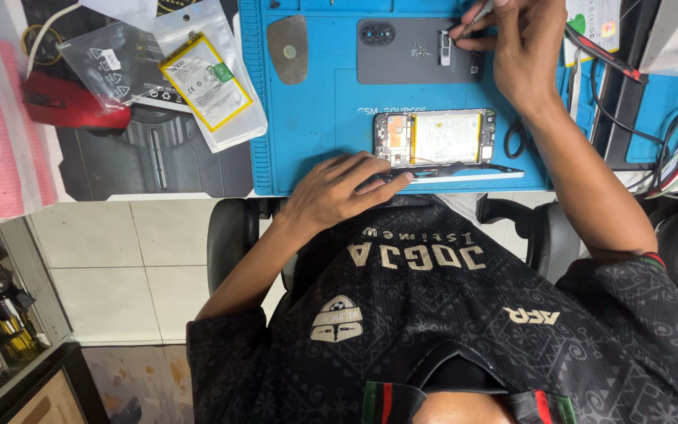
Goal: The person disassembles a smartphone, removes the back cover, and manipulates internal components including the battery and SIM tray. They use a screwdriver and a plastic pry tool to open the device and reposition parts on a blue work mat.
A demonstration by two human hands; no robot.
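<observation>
blue mat [315, 118]: opened phone [435, 138], white battery exposed.

One blue mat [315, 118] carries one opened phone [435, 138], one grey back cover [410, 51] at twelve o'clock, one oval pick [287, 49]; two bagged batteries [205, 78] lie at nine.

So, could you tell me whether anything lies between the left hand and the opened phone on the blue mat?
Nothing visible does. The left hand rests at the near edge of the blue silicone work mat, fingertips beside the opened phone with its yellow-edged battery. Only a thin dark strip lies along the phone's near side.
</observation>
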